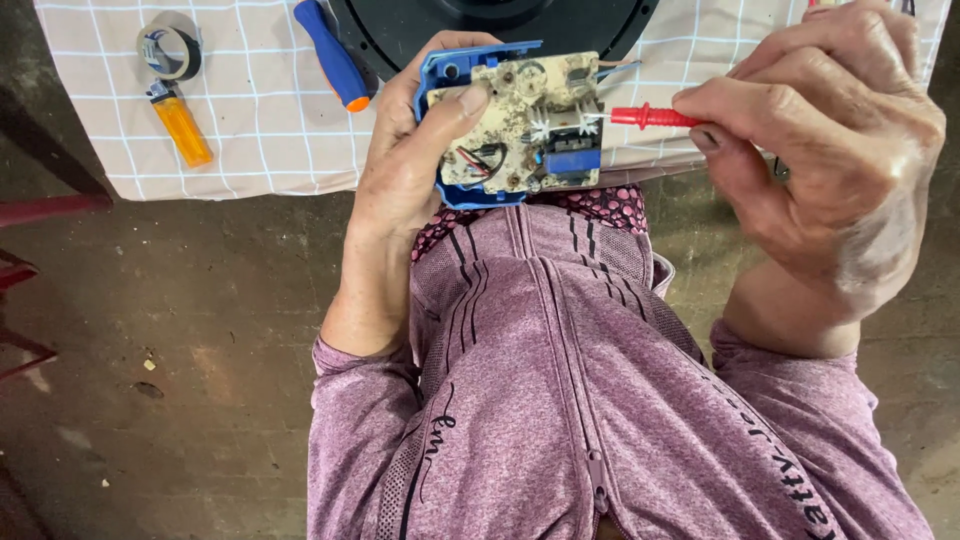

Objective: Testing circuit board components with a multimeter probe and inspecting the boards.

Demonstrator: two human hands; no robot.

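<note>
My left hand [405, 170] grips a blue plastic housing with a stained beige circuit board [520, 125] in it, thumb pressed on the board's upper left corner. The board carries a blue block, white star-shaped parts and red and black wires. My right hand [830, 150] pinches a red test probe [655, 117], whose metal tip touches the board's right side near the white parts. Both hands are held above my lap, in front of my purple zip jacket.
A checked cloth [250, 120] lies ahead on the concrete floor. On it are a roll of grey tape [168, 45], an orange lighter [182, 127], a blue-handled screwdriver with an orange end [332, 55] and a large black round object [500, 25].
</note>
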